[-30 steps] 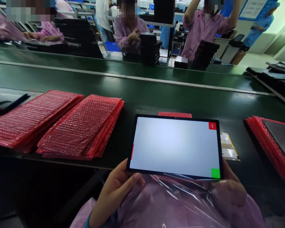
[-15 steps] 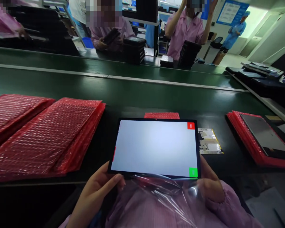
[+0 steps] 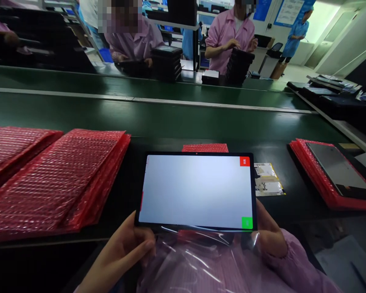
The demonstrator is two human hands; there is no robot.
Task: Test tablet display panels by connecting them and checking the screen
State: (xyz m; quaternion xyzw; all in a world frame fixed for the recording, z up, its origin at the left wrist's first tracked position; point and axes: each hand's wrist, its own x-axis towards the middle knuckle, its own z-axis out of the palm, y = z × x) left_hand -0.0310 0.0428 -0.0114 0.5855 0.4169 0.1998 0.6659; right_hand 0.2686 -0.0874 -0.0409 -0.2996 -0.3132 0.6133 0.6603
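Presently, a tablet (image 3: pixel 197 191) is located in front of the person's body, above the near edge of the dark table (image 3: pixel 158 143), and it is carried between two bare hands. Its screen is lit almost fully white, with a red square (image 3: pixel 244 161) at the upper right corner and a green square (image 3: pixel 247 222) at the lower right corner.

The left hand (image 3: pixel 126 244) grasps the tablet at its lower left corner; the thumb lies below the near edge, and the other fingers are partly hidden. The right hand (image 3: pixel 270 232) grips the opposite lower corner, with its fingers bent around the side; how they are placed at the back, I cannot tell. Below the tablet, a transparent film (image 3: pixel 198 256) spreads between both hands and reflects the light.

On the left side lie two piles of red bubble pouches (image 3: pixel 64 179). Just behind the tablet, the edge of another red pouch (image 3: pixel 205 148) is visible, and at its right a flat silvery part (image 3: pixel 268 179) with yellow borders lies on the table. Farther to the right, a grey panel (image 3: pixel 338 167) rests on a red pile (image 3: pixel 315 173). Beyond the green belt (image 3: pixel 201 119), co-workers in pink (image 3: pixel 228 34) are beside black stacks (image 3: pixel 166 64).
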